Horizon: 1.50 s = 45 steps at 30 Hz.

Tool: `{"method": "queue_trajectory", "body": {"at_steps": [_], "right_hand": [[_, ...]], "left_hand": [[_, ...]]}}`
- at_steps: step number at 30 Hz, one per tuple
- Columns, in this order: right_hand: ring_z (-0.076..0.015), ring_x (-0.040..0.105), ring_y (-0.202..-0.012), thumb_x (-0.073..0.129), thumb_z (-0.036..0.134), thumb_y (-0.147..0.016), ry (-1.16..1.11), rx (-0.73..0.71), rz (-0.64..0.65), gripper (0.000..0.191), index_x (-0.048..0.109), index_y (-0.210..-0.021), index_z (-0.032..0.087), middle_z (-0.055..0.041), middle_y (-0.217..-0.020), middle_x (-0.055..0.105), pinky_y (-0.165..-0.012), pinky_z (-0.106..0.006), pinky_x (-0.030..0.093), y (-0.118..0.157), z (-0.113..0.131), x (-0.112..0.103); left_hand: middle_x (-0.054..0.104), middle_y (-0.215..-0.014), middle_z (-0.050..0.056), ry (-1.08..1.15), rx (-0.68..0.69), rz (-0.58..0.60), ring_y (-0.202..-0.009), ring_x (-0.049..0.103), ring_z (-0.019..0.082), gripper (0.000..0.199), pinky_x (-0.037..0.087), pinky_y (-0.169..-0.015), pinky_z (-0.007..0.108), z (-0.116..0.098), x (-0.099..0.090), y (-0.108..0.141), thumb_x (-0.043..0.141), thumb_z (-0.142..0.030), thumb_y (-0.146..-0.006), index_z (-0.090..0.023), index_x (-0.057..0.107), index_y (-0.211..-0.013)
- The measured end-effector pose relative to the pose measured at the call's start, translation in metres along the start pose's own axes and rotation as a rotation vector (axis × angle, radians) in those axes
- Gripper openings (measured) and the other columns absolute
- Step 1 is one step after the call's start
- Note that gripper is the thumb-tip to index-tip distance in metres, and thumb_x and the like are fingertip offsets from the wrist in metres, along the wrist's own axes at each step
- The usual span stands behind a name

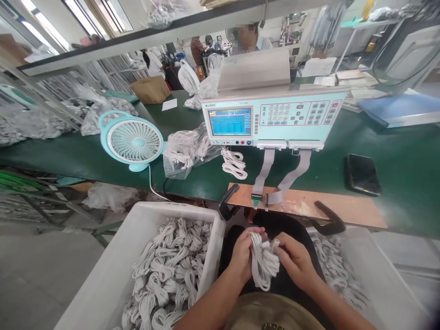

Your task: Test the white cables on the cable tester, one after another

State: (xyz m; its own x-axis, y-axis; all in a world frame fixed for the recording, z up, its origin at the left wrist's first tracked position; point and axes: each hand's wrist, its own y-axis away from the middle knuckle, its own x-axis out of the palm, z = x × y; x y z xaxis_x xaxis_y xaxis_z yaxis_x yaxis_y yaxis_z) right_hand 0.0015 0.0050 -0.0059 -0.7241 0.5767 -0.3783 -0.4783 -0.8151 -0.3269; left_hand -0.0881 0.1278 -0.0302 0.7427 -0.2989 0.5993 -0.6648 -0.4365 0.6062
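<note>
White cable bundle (pixel 264 270) is a loopy, kinda messy coil with a pale plug end (pixel 276 244) poking out, held up over the lap. Left hand (pixel 242 253) is clamped round the loops, right hand (pixel 297 260) has its fingers pinched on the plug end. White bin (pixel 110 270) on the left is heaped with similar coils, second bin (pixel 385 268) on the right has more, and a clear bag (pixel 184 153) on the green table (pixel 323 169) holds some too. Also a fan (pixel 138 141), a tester (pixel 295 114) and a phone (pixel 363 174). Left forearm (pixel 211 299) blocks part of the left bin
</note>
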Motion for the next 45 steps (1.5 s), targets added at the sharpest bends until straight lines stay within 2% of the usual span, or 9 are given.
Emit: {"method": "queue_trajectory", "body": {"at_steps": [3,6,10,13,21,30,37,41,45], "right_hand": [[-0.0138,0.043,-0.061,0.038,0.024,-0.094,-0.1,0.13,-0.01,0.021,0.047,-0.075,0.021,0.0016,-0.069,0.045,-0.058,-0.025,0.037,-0.006,-0.01,0.004],[-0.014,0.043,-0.063,0.038,0.027,-0.094,-0.08,0.133,0.04,0.022,0.047,-0.075,0.021,0.0015,-0.07,0.046,-0.06,-0.026,0.036,-0.012,-0.019,0.005],[-0.0148,0.043,-0.065,0.041,0.029,-0.093,0.029,0.127,0.07,0.022,0.049,-0.074,0.02,0.001,-0.069,0.047,-0.062,-0.027,0.035,-0.022,-0.026,0.008],[-0.0147,0.042,-0.062,0.044,0.033,-0.092,-0.041,0.2,0.035,0.025,0.051,-0.073,0.02,0.0014,-0.067,0.046,-0.059,-0.026,0.035,-0.03,-0.031,0.013],[-0.0162,0.047,-0.061,0.062,0.048,-0.079,-0.369,0.467,-0.236,0.032,0.063,-0.073,0.017,-0.0009,-0.065,0.056,-0.057,-0.026,0.038,-0.042,-0.047,0.025],[-0.0143,0.047,-0.053,0.07,0.052,-0.071,-0.476,0.578,-0.289,0.036,0.066,-0.072,0.016,0.0,-0.059,0.057,-0.051,-0.025,0.038,-0.049,-0.046,0.024],[-0.0136,0.048,-0.05,0.074,0.05,-0.066,-0.642,0.685,-0.335,0.035,0.065,-0.068,0.016,0.0004,-0.057,0.059,-0.051,-0.025,0.039,-0.053,-0.035,0.028],[-0.0155,0.051,-0.051,0.076,0.051,-0.062,-0.719,0.718,-0.376,0.037,0.063,-0.066,0.017,-0.0011,-0.056,0.06,-0.051,-0.027,0.041,-0.058,-0.031,0.03],[-0.0148,0.052,-0.053,0.078,0.048,-0.062,-0.763,0.717,-0.386,0.034,0.065,-0.066,0.016,-0.0011,-0.057,0.061,-0.053,-0.025,0.041,-0.058,-0.033,0.031]], "left_hand": [[0.062,-0.075,0.0,-0.215,0.194,-0.025,-0.064,0.058,0.013,0.027,0.043,-0.05,0.018,-0.01,-0.018,-0.001,0.054,-0.009,-0.055,-0.017,0.062,-0.079],[0.055,-0.066,-0.001,-0.405,0.233,0.085,-0.054,0.051,0.01,0.023,0.036,-0.043,0.018,-0.025,-0.027,-0.003,0.052,-0.019,-0.061,-0.015,0.064,-0.079],[0.056,-0.067,0.0,-0.749,0.244,0.276,-0.049,0.045,0.008,0.028,0.032,-0.042,0.018,-0.043,-0.014,-0.006,0.062,-0.032,-0.068,-0.013,0.067,-0.088],[0.05,-0.055,-0.002,-0.859,0.286,0.284,-0.045,0.039,0.006,0.024,0.031,-0.042,0.019,-0.047,0.0,-0.012,0.067,-0.034,-0.067,-0.012,0.066,-0.073],[0.049,-0.051,-0.004,-0.683,0.128,0.207,-0.038,0.039,0.007,0.026,0.032,-0.036,0.019,-0.035,0.006,-0.03,0.068,-0.037,-0.066,-0.014,0.063,-0.076],[0.058,-0.071,0.003,-0.228,-0.129,0.372,-0.055,0.053,0.011,0.037,0.034,-0.036,0.016,-0.036,-0.013,-0.035,0.069,-0.02,-0.057,-0.012,0.067,-0.093],[0.055,-0.06,0.0,-0.629,0.201,0.172,-0.048,0.046,0.009,0.031,0.032,-0.041,0.019,-0.035,-0.007,-0.036,0.065,-0.039,-0.071,-0.012,0.067,-0.086],[0.047,-0.051,-0.003,-0.902,0.335,0.225,-0.044,0.039,0.008,0.033,0.028,-0.044,0.021,-0.041,-0.001,-0.04,0.052,-0.044,-0.082,-0.015,0.061,-0.07],[0.047,-0.057,-0.003,-0.947,0.516,0.205,-0.055,0.044,0.011,0.033,0.034,-0.055,0.022,-0.045,0.006,-0.043,0.05,-0.038,-0.083,-0.017,0.054,-0.057]]}}
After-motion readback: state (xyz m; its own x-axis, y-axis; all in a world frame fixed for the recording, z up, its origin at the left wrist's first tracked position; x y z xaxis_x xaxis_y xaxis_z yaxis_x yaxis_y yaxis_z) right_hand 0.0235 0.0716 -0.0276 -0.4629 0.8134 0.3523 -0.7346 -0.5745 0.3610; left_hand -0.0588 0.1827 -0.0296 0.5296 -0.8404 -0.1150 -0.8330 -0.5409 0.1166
